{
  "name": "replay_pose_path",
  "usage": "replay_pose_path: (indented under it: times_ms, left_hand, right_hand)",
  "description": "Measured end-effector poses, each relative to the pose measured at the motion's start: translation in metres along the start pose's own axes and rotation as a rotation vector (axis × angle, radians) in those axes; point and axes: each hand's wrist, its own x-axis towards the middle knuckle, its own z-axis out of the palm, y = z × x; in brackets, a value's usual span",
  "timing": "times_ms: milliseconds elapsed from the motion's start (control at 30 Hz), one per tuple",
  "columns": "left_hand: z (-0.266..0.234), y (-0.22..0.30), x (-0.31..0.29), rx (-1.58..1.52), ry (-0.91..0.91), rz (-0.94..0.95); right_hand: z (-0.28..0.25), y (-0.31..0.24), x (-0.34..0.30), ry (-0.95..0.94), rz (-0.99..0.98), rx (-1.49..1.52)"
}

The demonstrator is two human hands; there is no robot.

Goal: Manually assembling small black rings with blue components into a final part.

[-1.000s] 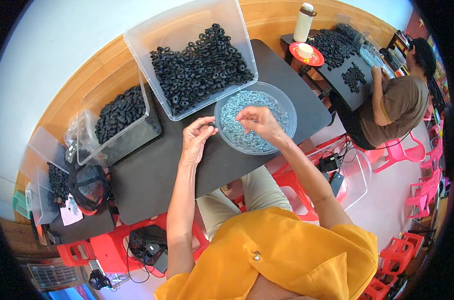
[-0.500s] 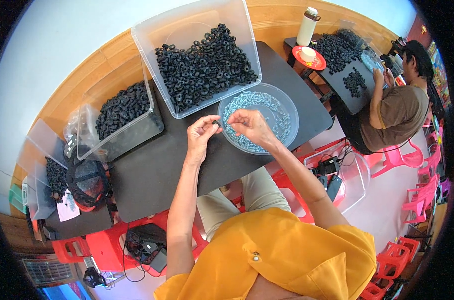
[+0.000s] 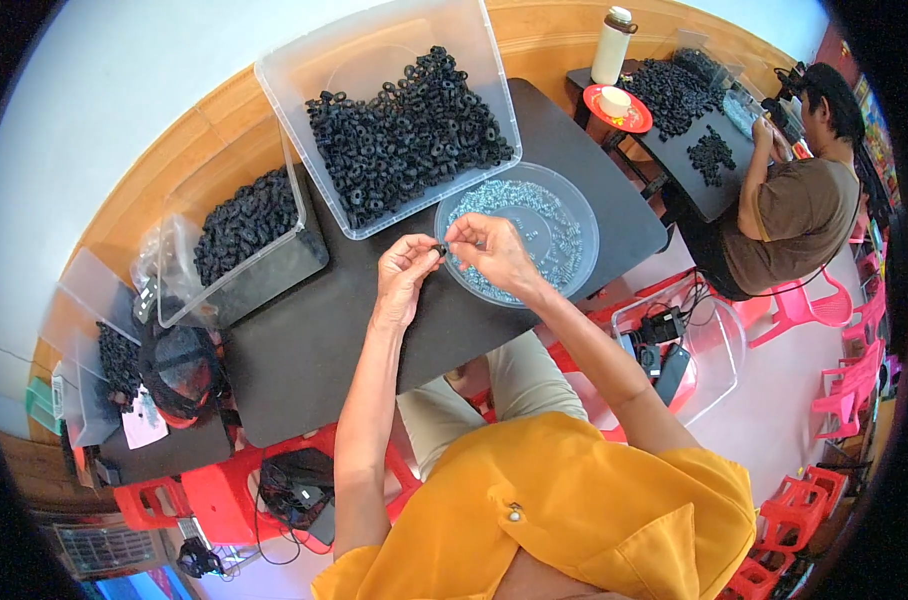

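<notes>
My left hand [image 3: 406,272] pinches a small black plastic piece [image 3: 440,249] between thumb and fingertips, above the dark table [image 3: 304,375]. Close against that piece, the fingers of my right hand [image 3: 496,255] are pressed together; whatever they may hold is too small to make out. Partly beneath my right hand stands a round clear tub [image 3: 591,232] with many small shiny silver pieces [image 3: 549,215] in it. Beyond my hands, a large translucent bin [image 3: 359,50] holds a heap of black ring-shaped pieces [image 3: 404,140].
To the left is a second clear bin [image 3: 264,285] of black pieces, beside a dark cap [image 3: 179,365]. A co-worker [image 3: 799,200] sits at another table at right, near a bottle [image 3: 612,45] and a red plate [image 3: 619,112]. Red stools [image 3: 214,500] stand below the table edge.
My right hand has moved left, and its fingertips have closed in at the black piece. My left hand still pinches that piece in nearly the same place.
</notes>
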Motion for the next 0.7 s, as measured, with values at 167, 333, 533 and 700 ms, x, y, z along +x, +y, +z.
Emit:
replay_pose_path:
  times_ms: [167, 333, 533, 700]
  left_hand:
    - [0.002, 0.009, 0.012, 0.110, -0.073, 0.006]
    - [-0.005, 0.019, 0.028, 0.239, -0.177, -0.052]
    - [-0.014, 0.008, 0.025, 0.155, -0.144, -0.013]
    - [-0.030, -0.001, 0.022, 0.038, -0.084, -0.003]
  right_hand:
    - [-0.005, 0.006, 0.004, 0.036, -0.097, -0.204]
    - [-0.012, -0.003, 0.017, -0.013, -0.037, -0.290]
    - [0.005, -0.014, 0.017, 0.010, -0.413, -0.708]
    - [0.015, -0.010, 0.028, -0.091, -0.453, -0.718]
